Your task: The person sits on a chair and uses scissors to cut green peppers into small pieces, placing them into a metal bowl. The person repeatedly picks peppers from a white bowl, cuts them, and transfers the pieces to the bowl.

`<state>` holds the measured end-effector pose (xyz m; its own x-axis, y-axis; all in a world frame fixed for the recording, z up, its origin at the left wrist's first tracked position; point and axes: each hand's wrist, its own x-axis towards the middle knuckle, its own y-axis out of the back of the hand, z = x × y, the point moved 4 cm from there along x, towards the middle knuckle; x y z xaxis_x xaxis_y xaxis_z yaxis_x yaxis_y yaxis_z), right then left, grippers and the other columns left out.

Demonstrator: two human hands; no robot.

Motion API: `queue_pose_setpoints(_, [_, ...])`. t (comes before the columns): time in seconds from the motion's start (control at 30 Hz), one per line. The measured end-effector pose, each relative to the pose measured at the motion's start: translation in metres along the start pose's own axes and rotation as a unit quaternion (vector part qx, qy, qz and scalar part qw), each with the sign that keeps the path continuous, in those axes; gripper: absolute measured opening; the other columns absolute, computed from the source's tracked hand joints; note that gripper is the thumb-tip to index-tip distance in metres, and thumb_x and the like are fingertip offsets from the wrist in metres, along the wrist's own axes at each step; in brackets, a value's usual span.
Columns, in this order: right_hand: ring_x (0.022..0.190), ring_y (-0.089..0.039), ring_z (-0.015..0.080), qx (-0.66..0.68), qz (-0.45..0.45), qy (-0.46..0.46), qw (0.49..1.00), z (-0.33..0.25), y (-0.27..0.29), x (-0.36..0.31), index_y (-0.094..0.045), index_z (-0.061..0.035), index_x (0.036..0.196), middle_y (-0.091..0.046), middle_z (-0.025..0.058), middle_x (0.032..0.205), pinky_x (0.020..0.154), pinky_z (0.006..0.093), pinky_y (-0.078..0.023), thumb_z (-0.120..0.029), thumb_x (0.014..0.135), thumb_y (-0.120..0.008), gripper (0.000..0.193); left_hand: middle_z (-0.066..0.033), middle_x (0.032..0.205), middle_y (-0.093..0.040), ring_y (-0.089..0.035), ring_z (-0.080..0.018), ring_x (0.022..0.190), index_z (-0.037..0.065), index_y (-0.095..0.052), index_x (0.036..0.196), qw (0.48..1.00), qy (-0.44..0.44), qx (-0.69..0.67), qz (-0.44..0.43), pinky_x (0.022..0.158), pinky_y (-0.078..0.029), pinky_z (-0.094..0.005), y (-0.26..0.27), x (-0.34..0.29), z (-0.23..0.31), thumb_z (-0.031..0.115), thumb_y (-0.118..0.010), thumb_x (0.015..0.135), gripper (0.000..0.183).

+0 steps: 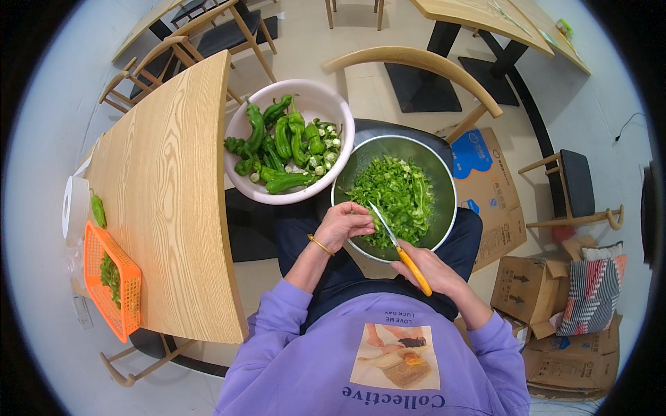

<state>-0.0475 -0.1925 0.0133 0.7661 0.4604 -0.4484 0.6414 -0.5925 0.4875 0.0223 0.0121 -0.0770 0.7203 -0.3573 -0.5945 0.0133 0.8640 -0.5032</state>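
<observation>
My right hand [430, 269] is closed round the yellow-orange handle of a small knife [411, 265], whose blade points up and left across a metal bowl [451, 208]. Chopped green peppers [395, 191] fill much of this bowl, which rests at my lap. Over its left side, my left hand [341, 225] has its fingers pinched together beside the blade tip; a bit of green pepper shows at the fingertips, mostly hidden. Left of the metal bowl, a pale pink basin [239, 125] holds whole green peppers [283, 139] and several cut-off stem ends [320, 165].
A wooden table [173, 201] stands to my left, with an orange basket [130, 281], a loose green pepper [98, 210] and a white round object [75, 208]. A chair [430, 62] is in front. Cardboard [503, 208], boxes [527, 288] and a striped cushion [591, 295] lie right.
</observation>
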Motion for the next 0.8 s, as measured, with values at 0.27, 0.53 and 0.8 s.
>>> queue_pose_setpoints(0.27, [0.089, -0.065, 0.0441, -0.010, 0.005, -0.002, 1.000, 0.007, 0.009, -0.006, -0.049, 0.0012, 0.133, -0.066, 0.0270, 0.095, 0.075, 0.0461, -0.051, -0.028, 0.095, -0.065, 0.050, -0.0135, 0.093, -0.068, -0.072, -0.0246, 0.085, -0.001, -0.059, 0.101, 0.996, -0.006, -0.093, 0.004, 0.080, -0.064, -0.0371, 0.007, 0.004, 0.004, -0.001, -0.069, 0.089, 0.016])
queue_pose_setpoints(0.53, [0.094, -0.063, 0.0471, -0.034, 0.010, 0.030, 0.999, -0.003, 0.011, -0.007, -0.049, 0.0000, 0.134, -0.065, 0.0282, 0.102, 0.078, 0.0490, -0.051, -0.026, 0.095, -0.065, 0.050, -0.0144, 0.096, -0.069, -0.073, -0.0253, 0.086, -0.002, -0.059, 0.101, 0.997, 0.009, -0.073, -0.007, 0.080, -0.064, -0.0371, -0.001, 0.003, 0.002, -0.001, -0.070, 0.088, 0.017])
queue_pose_setpoints(0.8, [0.093, -0.063, 0.0477, -0.013, 0.021, 0.042, 0.999, -0.003, 0.012, -0.010, -0.049, 0.0008, 0.133, -0.065, 0.0286, 0.101, 0.077, 0.0497, -0.051, -0.026, 0.095, -0.064, 0.049, -0.0137, 0.100, -0.068, -0.071, -0.0246, 0.089, -0.003, -0.061, 0.104, 0.999, -0.006, -0.049, 0.000, 0.081, -0.063, -0.0347, -0.002, -0.001, 0.005, -0.001, -0.068, 0.089, 0.017])
